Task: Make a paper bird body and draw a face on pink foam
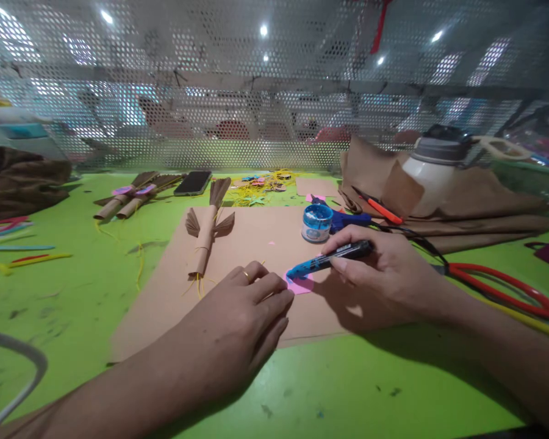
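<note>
The small pink paper (301, 284) lies flat on a brown cardboard sheet (256, 244), mostly hidden by both hands. The left hand (238, 323) presses its flattened fingers on the paper's edge. The right hand (384, 274) pinches a black marker (333, 257), its blue-smeared tip touching the paper. A round, blue-stained paint pot (316, 222) stands just behind. Red-handled scissors (503, 289) are partly covered by the right wrist.
</note>
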The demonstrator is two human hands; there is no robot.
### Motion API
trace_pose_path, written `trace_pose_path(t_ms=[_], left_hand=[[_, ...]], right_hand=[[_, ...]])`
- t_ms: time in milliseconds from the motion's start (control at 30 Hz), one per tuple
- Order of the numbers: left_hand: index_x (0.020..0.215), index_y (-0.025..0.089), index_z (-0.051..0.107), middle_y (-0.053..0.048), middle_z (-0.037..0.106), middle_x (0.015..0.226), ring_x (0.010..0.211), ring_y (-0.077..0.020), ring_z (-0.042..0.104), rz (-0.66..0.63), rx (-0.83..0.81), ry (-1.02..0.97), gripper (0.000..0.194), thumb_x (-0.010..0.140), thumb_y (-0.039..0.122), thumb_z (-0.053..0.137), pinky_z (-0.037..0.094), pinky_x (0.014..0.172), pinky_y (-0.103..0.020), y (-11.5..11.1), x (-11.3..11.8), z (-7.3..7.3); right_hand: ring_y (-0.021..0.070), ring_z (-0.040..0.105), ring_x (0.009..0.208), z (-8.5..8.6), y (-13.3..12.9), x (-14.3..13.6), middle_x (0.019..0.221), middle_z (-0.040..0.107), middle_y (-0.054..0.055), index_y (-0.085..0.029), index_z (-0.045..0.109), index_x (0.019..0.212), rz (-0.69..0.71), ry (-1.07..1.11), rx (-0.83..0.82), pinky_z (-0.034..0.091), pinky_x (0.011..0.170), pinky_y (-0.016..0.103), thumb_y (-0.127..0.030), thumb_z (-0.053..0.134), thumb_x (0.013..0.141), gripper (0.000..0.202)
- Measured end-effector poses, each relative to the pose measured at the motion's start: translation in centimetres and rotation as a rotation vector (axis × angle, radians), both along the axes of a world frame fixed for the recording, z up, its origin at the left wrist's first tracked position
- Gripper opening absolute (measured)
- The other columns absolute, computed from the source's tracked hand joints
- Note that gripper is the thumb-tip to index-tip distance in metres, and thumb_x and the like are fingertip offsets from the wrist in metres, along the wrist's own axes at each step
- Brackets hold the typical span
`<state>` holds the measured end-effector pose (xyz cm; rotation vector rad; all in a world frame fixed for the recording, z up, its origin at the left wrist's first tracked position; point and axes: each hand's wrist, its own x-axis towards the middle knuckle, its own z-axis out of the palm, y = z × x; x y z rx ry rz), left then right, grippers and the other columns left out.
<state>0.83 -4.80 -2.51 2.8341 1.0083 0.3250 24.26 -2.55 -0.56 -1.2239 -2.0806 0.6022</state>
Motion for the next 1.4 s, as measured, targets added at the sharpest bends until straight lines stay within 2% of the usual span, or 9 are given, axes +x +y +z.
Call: trace_pose_path(t_ms=[233, 467, 867, 1133, 1400], left_hand=[[0.109, 0.018, 0.062, -0.008, 0.060, 0.103, 0.092, -0.0223, 0.046, -0.008, 0.007, -0.003, 0.027, 0.098, 0.023, 0.039, 0.041, 0.085, -0.042, -0.04, 0.04, 0.15], [0.109, 0.018, 0.063, -0.007, 0.061, 0.102, 0.092, -0.0224, 0.047, -0.007, 0.014, -0.004, 0.027, 0.097, 0.023, 0.039, 0.041, 0.085, -0.042, 0.01, 0.02, -0.06], [0.105, 0.016, 0.065, -0.009, 0.062, 0.098, 0.089, -0.0215, 0.048, -0.022, 0.043, -0.041, 0.026, 0.097, 0.021, 0.041, 0.044, 0.080, -0.039, -0.04, 0.11, 0.23], [0.106, 0.017, 0.063, -0.008, 0.061, 0.101, 0.090, -0.0223, 0.048, -0.026, 0.034, -0.003, 0.026, 0.097, 0.023, 0.039, 0.043, 0.082, -0.041, -0.08, 0.09, 0.23], [0.112, 0.019, 0.061, -0.007, 0.059, 0.104, 0.094, -0.0229, 0.045, 0.001, 0.000, 0.015, 0.028, 0.099, 0.025, 0.037, 0.040, 0.084, -0.042, -0.14, -0.04, 0.07]], right_hand=[[0.0103, 0.048, 0.051, 0.18, -0.15, -0.11, 0.059, 0.054, -0.004, -0.018, 0.064, 0.089, -0.010, 0.030, -0.040, 0.037, 0.049, 0.023, -0.019, 0.056, 0.082, 0.011], [0.0096, 0.045, 0.046, -0.25, 0.14, 0.05, 0.052, 0.050, -0.006, -0.019, 0.064, 0.091, 0.001, 0.007, -0.019, 0.036, 0.050, 0.024, -0.021, 0.055, 0.083, 0.012], [0.0099, 0.048, 0.051, 0.27, -0.27, 0.15, 0.062, 0.057, -0.002, -0.016, 0.067, 0.087, -0.043, 0.058, 0.006, 0.037, 0.049, 0.023, -0.019, 0.057, 0.080, 0.013], [0.0106, 0.053, 0.053, 0.35, -0.24, -0.17, 0.067, 0.062, -0.001, -0.018, 0.066, 0.087, -0.012, 0.021, 0.018, 0.040, 0.051, 0.023, -0.018, 0.057, 0.079, 0.012], [0.0192, 0.063, 0.074, 0.47, -0.28, 0.14, 0.086, 0.071, 0.007, -0.018, 0.067, 0.086, -0.034, -0.017, -0.003, 0.043, 0.053, 0.025, -0.020, 0.057, 0.079, 0.013]])
